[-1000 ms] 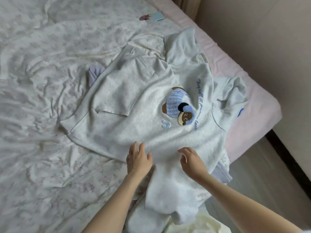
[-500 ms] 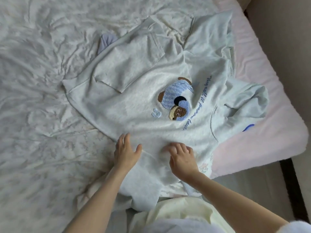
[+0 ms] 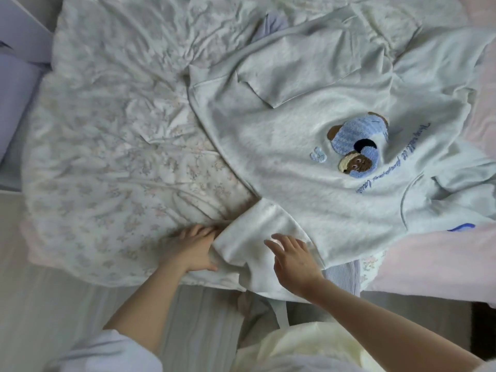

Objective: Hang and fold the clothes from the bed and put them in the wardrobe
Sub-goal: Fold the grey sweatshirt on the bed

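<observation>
A: Where is the sweatshirt (image 3: 308, 146) lying?

B: It is spread face up on the bed (image 3: 112, 146), with one sleeve (image 3: 257, 237) drawn down to the near edge.

A: How is the sleeve held?

B: Its edge is pinched by the left hand (image 3: 193, 248), fingers closed on the cloth. The right hand (image 3: 292, 261) is laid on it, fingers loose and spread, nothing gripped.

A: What is needed for a clean fold?

B: The sleeve should probably be smoothed flat, then carried across the chest with its seam kept straight, so no wrinkles are trapped underneath.
</observation>
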